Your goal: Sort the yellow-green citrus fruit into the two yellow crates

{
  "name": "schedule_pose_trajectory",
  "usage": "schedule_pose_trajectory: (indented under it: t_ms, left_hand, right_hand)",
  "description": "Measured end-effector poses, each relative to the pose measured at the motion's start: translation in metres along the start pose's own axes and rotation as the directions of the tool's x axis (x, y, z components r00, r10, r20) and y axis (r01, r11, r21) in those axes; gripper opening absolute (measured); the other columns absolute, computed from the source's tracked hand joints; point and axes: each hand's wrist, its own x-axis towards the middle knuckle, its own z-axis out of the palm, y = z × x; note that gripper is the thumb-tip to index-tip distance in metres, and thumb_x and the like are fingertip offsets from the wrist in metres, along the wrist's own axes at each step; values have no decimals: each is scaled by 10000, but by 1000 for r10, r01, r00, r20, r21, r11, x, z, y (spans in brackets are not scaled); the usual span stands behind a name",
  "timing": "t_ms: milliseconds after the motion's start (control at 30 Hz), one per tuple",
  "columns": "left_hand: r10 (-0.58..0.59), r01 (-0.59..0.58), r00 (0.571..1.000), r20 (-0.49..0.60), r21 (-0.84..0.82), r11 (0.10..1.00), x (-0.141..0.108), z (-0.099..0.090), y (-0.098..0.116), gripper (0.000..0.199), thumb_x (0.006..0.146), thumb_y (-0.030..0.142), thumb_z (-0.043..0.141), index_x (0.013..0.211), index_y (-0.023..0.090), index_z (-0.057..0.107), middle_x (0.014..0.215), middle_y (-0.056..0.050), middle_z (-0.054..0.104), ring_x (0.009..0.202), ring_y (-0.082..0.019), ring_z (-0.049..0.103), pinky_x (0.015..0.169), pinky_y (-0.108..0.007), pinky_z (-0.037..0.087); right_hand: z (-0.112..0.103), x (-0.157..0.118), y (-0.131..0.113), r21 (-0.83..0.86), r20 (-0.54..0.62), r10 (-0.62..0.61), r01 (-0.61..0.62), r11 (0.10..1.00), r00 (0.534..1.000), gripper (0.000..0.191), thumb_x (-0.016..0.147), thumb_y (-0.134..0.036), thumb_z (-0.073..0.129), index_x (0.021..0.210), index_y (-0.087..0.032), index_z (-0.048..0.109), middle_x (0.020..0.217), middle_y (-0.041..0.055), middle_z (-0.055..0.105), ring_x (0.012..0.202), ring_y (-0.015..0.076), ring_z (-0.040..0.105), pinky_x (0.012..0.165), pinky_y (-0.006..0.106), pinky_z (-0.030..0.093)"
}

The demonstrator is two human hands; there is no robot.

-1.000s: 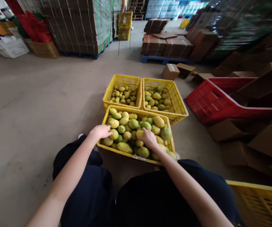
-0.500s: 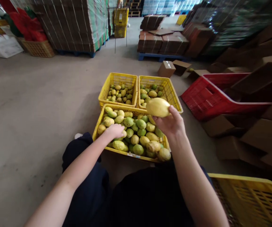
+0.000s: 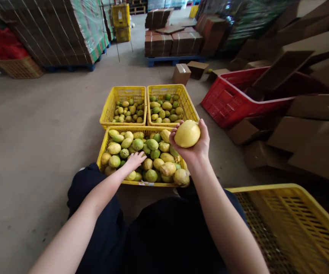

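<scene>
A smooth yellow papaya (image 3: 187, 134) rests in my right hand (image 3: 196, 151), whose fingers and thumb curve around it above the right edge of the front yellow crate (image 3: 103, 146). That crate is full of green and yellow papayas (image 3: 152, 144). My left hand (image 3: 136, 160) reaches palm down over the middle of the pile with its fingers somewhat spread, touching the fruit beneath. What lies under its palm is hidden. A large yellowish papaya (image 3: 181, 177) sits at the crate's near right corner.
Two yellow crates, one at back left (image 3: 107, 110) and one at back right (image 3: 191, 104), hold smaller amounts of fruit. A red crate (image 3: 224, 101) and loose cardboard boxes (image 3: 318, 150) crowd the right side. Another yellow crate (image 3: 298, 190) stands near my right leg.
The view has shifted right. The papaya in my right hand has turned from sideways to nearly end-on and sits deeper in the palm. My left hand's fingers have spread over the pile.
</scene>
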Motion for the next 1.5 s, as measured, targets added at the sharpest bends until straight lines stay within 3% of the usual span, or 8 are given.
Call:
schedule_pose_trajectory:
  t_ms: [300,400,567,667,767,867,1200,1500]
  left_hand:
    - [-28,12,992,-126,-126,992,4,-7,5,107,890,172,645,977,233,633,1330,-74,612,1388,-290,468,1232,-419,278]
    - [-127,27,970,-207,-428,904,6,-22,21,87,864,199,713,925,222,656,1096,-49,701,1255,-297,569,1132,-436,427]
    - [-199,-54,961,-193,-833,551,-6,-60,62,30,881,209,713,885,179,710,838,-39,731,776,-182,675,763,-281,575]
    - [-231,-158,954,-189,-976,146,-31,-78,83,115,938,279,655,971,185,712,762,-35,725,676,-158,668,639,-240,563]
    - [-291,-127,956,-50,-959,-252,-55,-86,93,210,1007,302,518,1089,202,684,763,-39,732,667,-176,690,624,-279,600]
    - [-386,-112,920,74,-892,-437,-65,-88,95,262,1023,204,420,1142,179,652,767,-41,725,678,-158,700,646,-255,611]
    - [-311,-214,946,-95,-902,-376,-69,-93,95,239,980,333,522,952,170,695,797,-45,696,694,-155,677,783,-349,635]
    - [-307,-362,915,-260,-866,-345,-58,-86,99,202,921,281,584,784,176,689,709,-25,692,752,-152,710,876,-299,595]
  right_hand:
    - [-8,-5,-7,11,-81,-20,20,1000,997,289,874,-500,622,948,-221,638,731,15,684,658,152,661,595,275,624]
    - [-10,-1,-6,17,-80,-12,13,1000,997,284,864,-490,639,929,-214,629,718,17,690,636,152,668,575,267,620]
    - [-11,8,6,-47,-87,31,-35,998,996,272,813,-463,714,868,-221,603,690,20,702,589,175,677,510,281,604]
    - [-5,9,19,-122,-132,97,-113,986,987,241,867,-452,641,859,-214,606,661,26,702,564,175,668,480,284,596]
    - [1,9,36,-177,-157,121,-149,973,980,206,885,-415,622,868,-210,619,638,11,699,525,162,643,461,286,591]
    - [3,10,55,-195,-181,100,-136,971,978,119,871,-334,665,852,-228,614,604,-35,682,469,129,601,453,253,576]
    - [9,17,88,-81,-320,170,-206,975,932,180,890,-363,643,770,-240,591,549,-50,648,477,142,621,538,291,612]
    - [9,26,99,-71,-89,195,-201,977,977,291,865,-466,552,843,-203,674,700,55,758,628,224,728,561,333,618]
